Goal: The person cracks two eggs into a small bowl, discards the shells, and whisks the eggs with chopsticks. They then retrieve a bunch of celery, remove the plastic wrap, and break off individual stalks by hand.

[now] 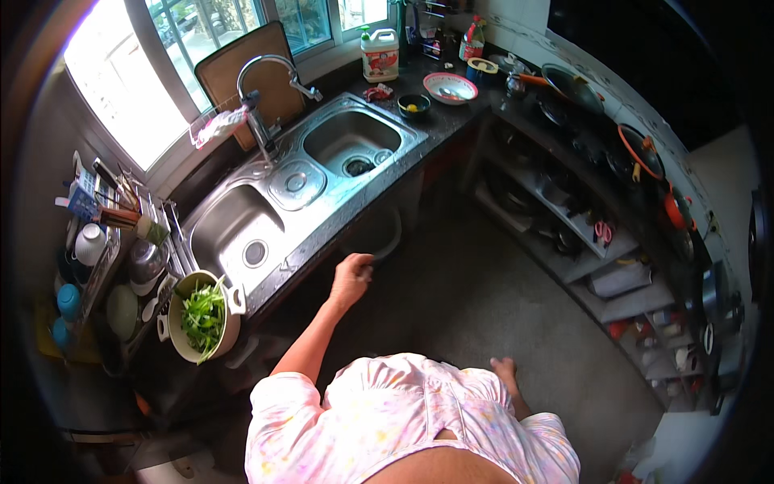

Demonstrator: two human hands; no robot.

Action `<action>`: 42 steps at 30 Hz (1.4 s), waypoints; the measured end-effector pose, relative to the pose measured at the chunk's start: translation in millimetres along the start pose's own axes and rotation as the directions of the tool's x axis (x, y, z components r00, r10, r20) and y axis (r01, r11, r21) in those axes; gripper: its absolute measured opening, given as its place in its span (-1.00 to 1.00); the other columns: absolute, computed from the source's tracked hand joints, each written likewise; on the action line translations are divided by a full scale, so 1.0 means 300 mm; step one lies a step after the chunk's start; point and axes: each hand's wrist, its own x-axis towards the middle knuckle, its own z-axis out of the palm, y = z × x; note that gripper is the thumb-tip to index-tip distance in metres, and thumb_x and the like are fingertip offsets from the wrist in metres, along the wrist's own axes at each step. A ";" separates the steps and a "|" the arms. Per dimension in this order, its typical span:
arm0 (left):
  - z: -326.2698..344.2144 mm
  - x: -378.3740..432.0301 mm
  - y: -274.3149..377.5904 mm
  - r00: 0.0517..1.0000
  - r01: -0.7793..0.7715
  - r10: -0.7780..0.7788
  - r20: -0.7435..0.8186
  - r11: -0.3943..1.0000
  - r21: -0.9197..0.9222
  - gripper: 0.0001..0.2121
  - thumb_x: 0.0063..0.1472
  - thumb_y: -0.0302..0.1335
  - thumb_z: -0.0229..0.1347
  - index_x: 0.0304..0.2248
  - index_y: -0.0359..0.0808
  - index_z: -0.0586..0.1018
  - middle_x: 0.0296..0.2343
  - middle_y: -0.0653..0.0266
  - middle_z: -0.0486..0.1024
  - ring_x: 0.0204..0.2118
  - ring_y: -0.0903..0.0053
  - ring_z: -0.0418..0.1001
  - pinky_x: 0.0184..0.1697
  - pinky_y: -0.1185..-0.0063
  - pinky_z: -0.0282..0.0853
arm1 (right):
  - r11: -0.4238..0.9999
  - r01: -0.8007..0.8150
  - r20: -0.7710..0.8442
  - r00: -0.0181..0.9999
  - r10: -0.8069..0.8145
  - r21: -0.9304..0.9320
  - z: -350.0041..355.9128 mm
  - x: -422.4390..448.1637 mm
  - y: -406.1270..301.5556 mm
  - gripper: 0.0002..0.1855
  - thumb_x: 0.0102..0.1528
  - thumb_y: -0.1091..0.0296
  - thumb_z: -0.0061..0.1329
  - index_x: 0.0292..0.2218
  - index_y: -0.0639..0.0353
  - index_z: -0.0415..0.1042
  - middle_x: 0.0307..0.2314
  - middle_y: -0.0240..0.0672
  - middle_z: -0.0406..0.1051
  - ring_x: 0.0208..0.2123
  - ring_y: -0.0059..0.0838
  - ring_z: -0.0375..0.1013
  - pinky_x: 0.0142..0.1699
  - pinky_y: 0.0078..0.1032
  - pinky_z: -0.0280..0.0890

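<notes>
My left hand [352, 282] is held out before the counter's front edge, its fingers curled; whether anything is in them cannot be told. Just beyond it shows the curved rim of a dark round container [394, 239] below the counter. Low beside my body hangs my right hand [505, 368], with no object visible in it. A steel double-bowl sink [354, 130] with a chrome faucet [259, 124] lies ahead. At the counter's left end, a cream pot [234, 320] holds cut green vegetables [202, 314].
A dish rack [175, 242] with bowls and utensils stands at left. Along the back are a cutting board [248, 72], a jug [381, 57], a red-rimmed bowl [450, 85] and a small dark bowl [415, 115]. Pans [571, 85] and open shelves [556, 209] line the right.
</notes>
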 end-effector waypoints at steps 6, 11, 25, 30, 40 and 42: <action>-0.078 0.270 -0.020 0.899 0.205 -0.193 -0.392 0.979 -0.011 -0.77 -0.05 -0.67 -0.06 -0.32 -0.42 0.44 -0.45 0.15 0.41 -0.61 0.54 0.39 -0.50 0.61 0.32 | 0.897 0.372 0.104 0.909 -0.405 0.239 0.008 0.387 -0.585 -0.44 -0.08 0.44 -0.08 -0.02 0.37 0.12 -0.67 -0.39 0.27 -0.77 -0.69 0.20 -0.73 -0.71 0.06; -0.178 0.528 -0.126 0.885 0.228 -0.058 -0.462 0.919 0.321 -0.61 -0.11 -0.61 -0.04 -0.18 -0.39 0.36 -0.39 -0.01 0.37 -0.36 0.20 0.37 -0.28 0.43 0.28 | 0.719 0.660 0.216 0.686 -0.694 0.217 0.108 0.333 -1.112 -0.57 -0.05 0.43 -0.09 -0.11 0.38 0.24 -0.61 -0.45 0.34 -0.69 -0.74 0.28 -0.65 -0.77 0.14; -0.610 1.420 -0.269 0.767 0.616 -0.205 -0.609 0.503 0.607 -0.64 -0.01 -0.54 -0.07 -0.16 -0.41 0.28 -0.22 -0.03 0.26 -0.23 0.11 0.33 -0.25 0.32 0.32 | 0.580 0.759 0.431 0.436 -0.790 0.296 0.264 0.277 -1.971 -0.61 -0.08 0.47 -0.07 -0.16 0.39 0.29 -0.59 -0.38 0.36 -0.69 -0.68 0.32 -0.58 -0.72 0.24; -0.601 1.394 -0.331 0.819 0.520 -0.097 -0.566 0.544 0.658 -0.73 -0.06 -0.59 -0.09 -0.28 -0.43 0.35 -0.29 0.01 0.32 -0.26 0.12 0.35 -0.27 0.34 0.33 | 0.545 0.794 0.559 0.333 -0.759 0.267 0.416 0.305 -2.164 -0.55 -0.10 0.40 -0.03 -0.14 0.39 0.28 -0.59 -0.37 0.37 -0.68 -0.65 0.34 -0.60 -0.69 0.25; -0.422 1.356 -0.424 0.753 0.621 -0.223 -0.619 0.550 0.558 -0.65 -0.14 -0.60 0.02 -0.26 -0.47 0.37 -0.30 0.02 0.30 -0.41 0.18 0.38 -0.34 0.40 0.36 | 0.601 0.779 0.743 0.293 -0.602 0.180 0.806 0.355 -2.540 -0.33 -0.16 0.26 0.10 -0.09 0.49 0.18 -0.58 -0.21 0.40 -0.77 -0.56 0.34 -0.74 -0.61 0.19; -0.353 1.398 -0.408 0.702 0.610 -0.448 -0.554 0.780 0.142 -0.72 -0.12 -0.58 0.05 -0.33 -0.47 0.40 -0.41 0.08 0.36 -0.51 0.30 0.38 -0.44 0.49 0.35 | 0.723 0.652 0.738 0.369 -0.566 0.228 0.889 0.397 -2.560 -0.41 -0.15 0.25 0.09 -0.17 0.49 0.24 -0.63 -0.25 0.38 -0.78 -0.57 0.33 -0.76 -0.62 0.15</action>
